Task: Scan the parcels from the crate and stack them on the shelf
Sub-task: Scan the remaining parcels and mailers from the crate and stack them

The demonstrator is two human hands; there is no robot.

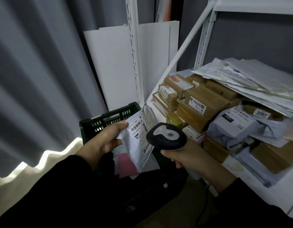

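Two hands are busy. Your left hand (107,137) pinches the grey mailer (140,142) by its edge, with the label tilted up so the barcode faces the scanner (166,136). Your right hand (183,157) grips the scanner's handle at the mailer's 3 o'clock. You hold the mailer above the green crate (109,116). The shelf (284,195) and its stacked parcels (205,102) lie at 2 o'clock, likely the next stop.

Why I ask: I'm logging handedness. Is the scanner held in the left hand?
No, the right hand grips the scanner, while the left hand holds a grey parcel.
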